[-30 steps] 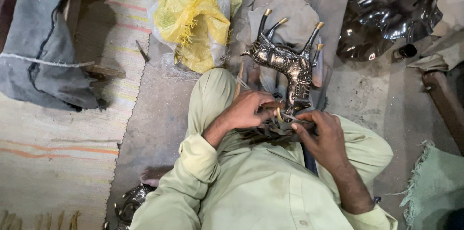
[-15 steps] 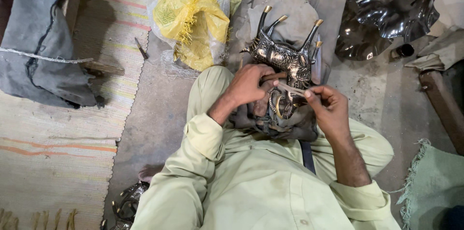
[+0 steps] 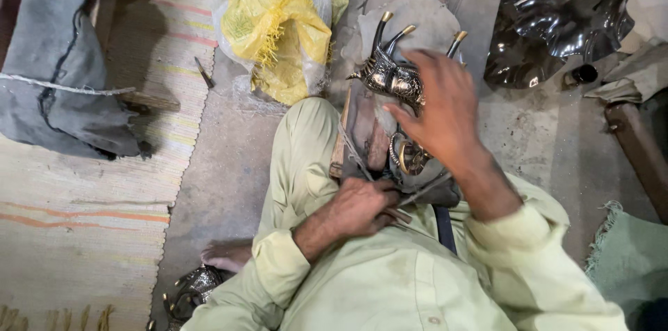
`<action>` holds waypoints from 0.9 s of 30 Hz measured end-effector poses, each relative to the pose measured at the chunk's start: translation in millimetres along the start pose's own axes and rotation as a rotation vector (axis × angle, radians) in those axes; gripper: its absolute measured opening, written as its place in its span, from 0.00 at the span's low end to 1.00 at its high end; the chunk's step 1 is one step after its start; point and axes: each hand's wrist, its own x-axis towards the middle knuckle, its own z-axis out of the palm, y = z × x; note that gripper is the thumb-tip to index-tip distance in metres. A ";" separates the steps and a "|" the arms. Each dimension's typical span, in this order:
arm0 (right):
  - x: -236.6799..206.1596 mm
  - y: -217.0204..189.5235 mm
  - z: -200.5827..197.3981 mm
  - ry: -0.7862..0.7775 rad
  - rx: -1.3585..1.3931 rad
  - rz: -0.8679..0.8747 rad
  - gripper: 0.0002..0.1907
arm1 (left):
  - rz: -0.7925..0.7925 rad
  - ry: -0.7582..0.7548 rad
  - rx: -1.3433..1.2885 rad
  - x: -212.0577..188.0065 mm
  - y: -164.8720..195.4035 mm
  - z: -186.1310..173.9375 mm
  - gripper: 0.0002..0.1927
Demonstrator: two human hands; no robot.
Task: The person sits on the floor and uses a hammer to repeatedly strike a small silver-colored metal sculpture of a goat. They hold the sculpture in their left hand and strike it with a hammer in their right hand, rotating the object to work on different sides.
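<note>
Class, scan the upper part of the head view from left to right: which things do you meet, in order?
Grey cloth → yellow sack → metal animal figure, under the right hand → large shiny dark metal piece.
</note>
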 end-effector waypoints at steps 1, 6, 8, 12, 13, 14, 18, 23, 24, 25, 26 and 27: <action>15.5 -0.2 12.4 -0.052 -0.098 -0.033 0.46 | -0.003 -0.005 -0.018 1.7 2.2 2.8 0.16; 41.8 8.1 23.7 -0.432 0.002 0.242 0.55 | -0.146 0.274 -0.201 -1.4 1.6 6.2 0.17; 39.1 15.5 10.1 -0.383 0.173 0.360 0.58 | -0.195 0.374 -0.308 -4.4 -5.2 8.3 0.18; 20.3 32.8 -25.4 -0.044 0.921 0.325 0.58 | -0.352 0.479 -0.504 -0.4 -27.6 16.2 0.20; 16.8 37.8 -29.4 0.002 1.088 0.354 0.58 | -0.413 0.483 -0.557 1.8 -32.4 18.5 0.21; 13.2 41.3 -29.1 0.043 1.251 0.326 0.56 | -0.320 0.512 -0.692 2.3 -36.4 20.2 0.23; -2.2 51.0 -10.5 0.176 1.820 0.319 0.51 | -0.164 0.530 -0.949 8.2 -44.1 23.3 0.23; -13.0 50.0 20.5 0.304 2.132 0.499 0.52 | -0.311 0.521 -0.910 18.4 -41.0 24.4 0.23; -14.1 50.1 22.6 0.288 2.119 0.518 0.51 | -0.311 0.530 -0.876 20.3 -41.2 23.7 0.24; -14.6 49.4 22.7 0.272 2.107 0.541 0.50 | -0.313 0.537 -0.841 21.6 -40.9 23.3 0.24; -16.1 51.0 22.6 0.243 2.087 0.534 0.49 | -0.365 0.516 -0.807 22.6 -40.7 22.6 0.26; -18.4 54.4 21.7 0.214 2.066 0.525 0.49 | -0.415 0.495 -0.771 23.8 -40.3 21.5 0.27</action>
